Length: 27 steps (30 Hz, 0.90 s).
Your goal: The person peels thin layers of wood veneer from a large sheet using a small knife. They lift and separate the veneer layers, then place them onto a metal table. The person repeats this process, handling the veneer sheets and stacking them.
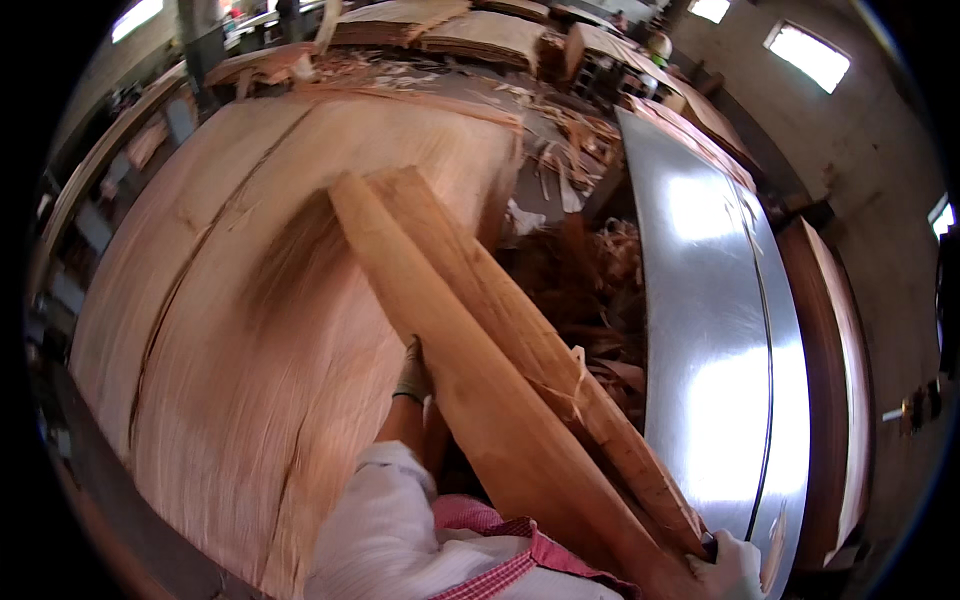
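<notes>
Two long strips of wood veneer, one smooth strip (pixel 470 370) and one with a ragged edge (pixel 520 330), slant across in front of me from far left to near right. My left hand (pixel 412 378), in a glove with a green cuff, grips the smooth strip's left edge. Its thumb shows, while the other fingers are hidden behind the wood. At the strips' near end my right hand (pixel 732 570), in a white glove, is closed around the wood. A small dark object (pixel 709 545) shows beside it, too little seen to name.
A broad stack of veneer sheets (pixel 230 330) lies to the left. On the right is a shiny metal-topped table (pixel 700 320) with a dark lengthwise groove. Veneer scraps (pixel 590 270) fill the gap between them. More veneer stacks (pixel 480 38) stand at the back.
</notes>
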{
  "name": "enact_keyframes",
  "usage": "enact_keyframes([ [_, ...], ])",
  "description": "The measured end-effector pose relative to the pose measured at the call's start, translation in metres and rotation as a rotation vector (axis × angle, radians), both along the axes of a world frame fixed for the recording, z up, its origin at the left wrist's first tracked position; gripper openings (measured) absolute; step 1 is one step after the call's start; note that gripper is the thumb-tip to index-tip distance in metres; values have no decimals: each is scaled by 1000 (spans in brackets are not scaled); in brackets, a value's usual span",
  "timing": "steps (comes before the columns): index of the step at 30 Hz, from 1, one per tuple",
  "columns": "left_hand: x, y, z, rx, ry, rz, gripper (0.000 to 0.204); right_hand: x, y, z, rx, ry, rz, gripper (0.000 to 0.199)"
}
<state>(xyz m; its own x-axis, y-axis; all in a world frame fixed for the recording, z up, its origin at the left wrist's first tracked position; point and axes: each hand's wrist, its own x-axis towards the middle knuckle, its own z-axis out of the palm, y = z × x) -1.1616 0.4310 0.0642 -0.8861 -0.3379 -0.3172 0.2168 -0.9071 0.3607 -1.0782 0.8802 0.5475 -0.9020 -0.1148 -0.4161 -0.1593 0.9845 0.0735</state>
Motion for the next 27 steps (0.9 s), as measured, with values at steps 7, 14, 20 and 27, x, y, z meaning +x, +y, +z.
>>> enact_keyframes([
  [7, 0, -21, 22, -145, -2, 10, 72, 11, -1, 13, -22, 96, 95, 32],
  [14, 10, -75, 33, -316, 73, -50, 74, 34, 21, 36, -41, 197, 147, 36],
  [20, 19, -73, 65, -445, -37, -9, 69, 65, 40, 40, -9, 296, 199, 9],
  [27, 74, -96, 80, -466, -17, 115, 63, 56, 42, 37, 3, 280, 237, 21],
])
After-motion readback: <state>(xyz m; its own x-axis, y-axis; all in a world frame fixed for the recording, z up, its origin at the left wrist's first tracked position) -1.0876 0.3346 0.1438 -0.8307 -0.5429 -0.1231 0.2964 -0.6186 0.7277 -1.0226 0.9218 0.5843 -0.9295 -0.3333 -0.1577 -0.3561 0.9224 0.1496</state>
